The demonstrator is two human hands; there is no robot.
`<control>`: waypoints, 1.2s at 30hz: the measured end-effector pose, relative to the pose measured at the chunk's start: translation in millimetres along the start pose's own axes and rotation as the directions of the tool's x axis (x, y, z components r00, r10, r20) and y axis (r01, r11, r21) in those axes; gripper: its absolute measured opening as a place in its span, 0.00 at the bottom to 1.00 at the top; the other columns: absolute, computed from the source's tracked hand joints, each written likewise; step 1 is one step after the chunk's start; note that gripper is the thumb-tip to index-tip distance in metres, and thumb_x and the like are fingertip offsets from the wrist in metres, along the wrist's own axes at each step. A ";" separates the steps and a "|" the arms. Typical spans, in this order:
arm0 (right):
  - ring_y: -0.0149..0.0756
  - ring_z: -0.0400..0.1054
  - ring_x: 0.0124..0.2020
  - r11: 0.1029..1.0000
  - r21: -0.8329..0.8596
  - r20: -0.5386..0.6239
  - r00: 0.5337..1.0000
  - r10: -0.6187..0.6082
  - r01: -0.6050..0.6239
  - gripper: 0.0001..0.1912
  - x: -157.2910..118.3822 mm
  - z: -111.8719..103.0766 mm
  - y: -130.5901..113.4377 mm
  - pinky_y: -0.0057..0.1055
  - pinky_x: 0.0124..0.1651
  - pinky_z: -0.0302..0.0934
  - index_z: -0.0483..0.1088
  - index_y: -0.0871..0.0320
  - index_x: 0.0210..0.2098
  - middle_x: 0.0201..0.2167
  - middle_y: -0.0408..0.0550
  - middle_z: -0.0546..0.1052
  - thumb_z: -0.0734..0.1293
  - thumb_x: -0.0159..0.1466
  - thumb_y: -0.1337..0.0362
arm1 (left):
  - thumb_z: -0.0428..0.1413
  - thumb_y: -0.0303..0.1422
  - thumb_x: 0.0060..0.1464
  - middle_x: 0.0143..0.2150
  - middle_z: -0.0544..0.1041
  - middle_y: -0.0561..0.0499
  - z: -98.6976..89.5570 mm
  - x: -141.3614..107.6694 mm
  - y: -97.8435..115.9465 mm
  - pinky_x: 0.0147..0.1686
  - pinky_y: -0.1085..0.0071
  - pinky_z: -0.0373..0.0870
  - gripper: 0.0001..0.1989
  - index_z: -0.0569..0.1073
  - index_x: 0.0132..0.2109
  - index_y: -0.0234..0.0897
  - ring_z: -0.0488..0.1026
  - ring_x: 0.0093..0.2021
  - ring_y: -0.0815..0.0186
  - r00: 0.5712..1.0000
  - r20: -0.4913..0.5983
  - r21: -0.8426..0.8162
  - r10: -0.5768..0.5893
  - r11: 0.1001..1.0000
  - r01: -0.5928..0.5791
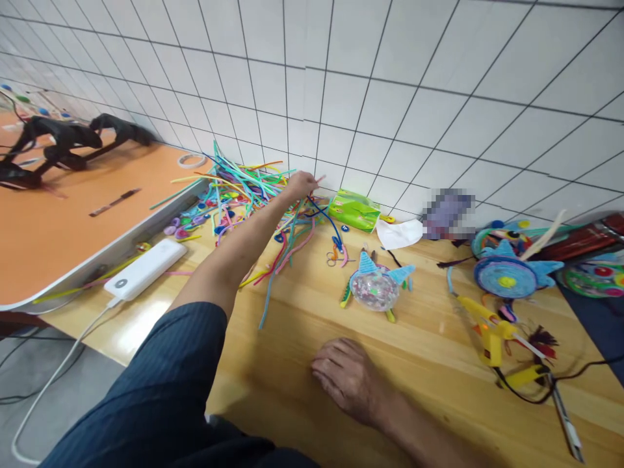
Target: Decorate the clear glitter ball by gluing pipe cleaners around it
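Observation:
My left hand point(303, 185) reaches to the far side of the table, by the tiled wall. Its fingers pinch a pink pipe cleaner point(320, 179), whose short end sticks out to the right. Below that arm spreads a tangled heap of coloured pipe cleaners point(244, 179), partly hidden by it. My right hand point(344, 377) rests on the table with its fingers curled together, and nothing shows in them. Just beyond it lies a round craft piece point(374, 290) with a sparkly middle, blue pointed fins and yellow-green legs.
A green tissue pack point(354, 210) and a white sheet point(400, 233) lie along the wall. On the right are a yellow glue gun point(487, 325) with its cord and a blue fish-like craft point(507, 276). A white power bank point(145, 268) with a cable sits at left; scissors point(336, 259) lie mid-table.

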State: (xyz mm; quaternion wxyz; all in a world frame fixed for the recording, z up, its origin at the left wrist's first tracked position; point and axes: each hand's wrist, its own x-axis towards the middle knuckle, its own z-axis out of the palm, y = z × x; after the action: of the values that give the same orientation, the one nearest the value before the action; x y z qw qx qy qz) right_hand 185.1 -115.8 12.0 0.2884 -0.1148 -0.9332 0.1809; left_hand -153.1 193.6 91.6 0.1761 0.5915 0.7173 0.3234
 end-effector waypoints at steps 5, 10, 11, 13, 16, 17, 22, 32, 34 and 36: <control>0.38 0.75 0.40 0.999 0.038 0.013 1.000 0.010 -0.010 0.05 0.6 -0.4 0.2 0.37 0.44 0.69 0.73 0.56 0.47 0.36 0.47 0.82 0.65 0.77 0.69 | 0.59 0.33 0.65 0.29 0.79 0.52 -31.2 -1.9 -11.1 0.29 0.77 0.72 0.08 0.74 0.37 0.35 0.75 0.27 0.71 0.985 -0.169 -0.323 -0.040 0.946 -0.017; 0.38 0.75 0.39 0.999 0.034 0.015 1.000 0.015 -0.015 0.05 2.0 -0.6 -0.5 0.36 0.44 0.68 0.73 0.56 0.47 0.35 0.46 0.82 0.65 0.77 0.69 | 0.57 0.35 0.68 0.34 0.81 0.52 -48.7 -7.7 -5.5 0.27 0.79 0.71 0.10 0.70 0.37 0.38 0.73 0.25 0.75 0.961 -0.273 -0.523 -0.045 0.846 -0.109; 0.38 0.75 0.39 0.999 0.031 0.016 1.000 0.015 -0.016 0.05 2.0 -0.5 -0.6 0.36 0.44 0.68 0.74 0.56 0.46 0.35 0.46 0.82 0.65 0.77 0.69 | 0.58 0.34 0.68 0.34 0.81 0.51 -51.6 -8.2 -4.0 0.27 0.79 0.70 0.09 0.70 0.37 0.38 0.74 0.26 0.74 0.959 -0.279 -0.552 -0.040 0.824 -0.126; 0.38 0.75 0.39 0.999 0.029 0.020 1.000 0.017 -0.017 0.06 1.9 -0.2 -0.9 0.36 0.44 0.67 0.74 0.56 0.46 0.35 0.46 0.82 0.64 0.77 0.69 | 0.60 0.33 0.66 0.33 0.81 0.51 -56.1 -9.1 -1.8 0.26 0.79 0.68 0.08 0.72 0.37 0.37 0.73 0.26 0.73 0.960 -0.278 -0.560 -0.011 0.814 -0.153; 0.38 0.75 0.39 1.000 0.022 0.019 1.000 0.017 -0.018 0.06 1.8 0.0 -1.1 0.37 0.44 0.67 0.73 0.56 0.46 0.35 0.46 0.82 0.64 0.77 0.69 | 0.60 0.31 0.63 0.27 0.76 0.53 -59.7 -10.5 -0.6 0.27 0.77 0.65 0.08 0.76 0.34 0.35 0.70 0.25 0.72 0.945 -0.310 -0.399 0.101 0.889 -0.225; 0.38 0.75 0.39 1.000 0.020 0.019 1.000 0.016 -0.016 0.05 1.8 0.1 -1.0 0.37 0.44 0.67 0.73 0.56 0.46 0.36 0.46 0.82 0.65 0.77 0.69 | 0.60 0.31 0.63 0.25 0.74 0.54 -60.2 -11.1 -0.4 0.28 0.76 0.64 0.09 0.77 0.33 0.35 0.68 0.26 0.71 0.934 -0.326 -0.335 0.145 0.906 -0.257; 0.38 0.75 0.39 1.000 0.021 0.011 1.000 0.015 -0.015 0.05 2.4 0.1 -0.7 0.37 0.44 0.68 0.74 0.56 0.47 0.36 0.46 0.82 0.64 0.78 0.69 | 0.61 0.34 0.61 0.22 0.69 0.56 -62.0 -16.3 2.5 0.30 0.71 0.60 0.10 0.81 0.32 0.34 0.65 0.26 0.69 0.913 -0.338 -0.216 0.227 0.926 -0.310; 0.38 0.75 0.40 0.999 0.029 0.019 1.000 0.018 -0.019 0.06 2.6 -0.2 -0.1 0.37 0.45 0.68 0.74 0.56 0.48 0.37 0.46 0.83 0.65 0.77 0.69 | 0.62 0.34 0.61 0.25 0.79 0.51 -59.8 -23.2 10.0 0.28 0.72 0.68 0.08 0.80 0.36 0.33 0.72 0.24 0.68 0.965 -0.228 -0.325 0.132 0.924 -0.203; 0.38 0.75 0.40 0.999 0.032 0.024 0.999 0.021 -0.022 0.05 2.2 -0.4 -0.2 0.37 0.45 0.68 0.73 0.56 0.47 0.37 0.46 0.83 0.65 0.77 0.70 | 0.60 0.33 0.63 0.28 0.82 0.49 -53.6 -26.8 10.6 0.31 0.72 0.71 0.08 0.82 0.40 0.32 0.76 0.27 0.66 0.968 -0.195 -0.232 0.158 0.951 -0.202; 0.38 0.75 0.40 0.999 0.033 0.027 0.999 0.025 -0.026 0.05 2.1 -0.4 -0.2 0.37 0.45 0.68 0.73 0.56 0.46 0.37 0.46 0.83 0.65 0.77 0.70 | 0.56 0.31 0.65 0.33 0.84 0.46 -41.8 -37.6 10.8 0.36 0.70 0.74 0.11 0.83 0.44 0.31 0.80 0.33 0.63 0.963 -0.156 -0.009 0.220 0.975 -0.224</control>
State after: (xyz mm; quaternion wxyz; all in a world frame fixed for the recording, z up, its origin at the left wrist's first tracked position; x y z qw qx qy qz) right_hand 183.6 -115.2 13.5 0.2753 -0.1196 -0.9324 0.2015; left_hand -162.8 147.7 124.4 0.0906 0.6388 0.6536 0.3955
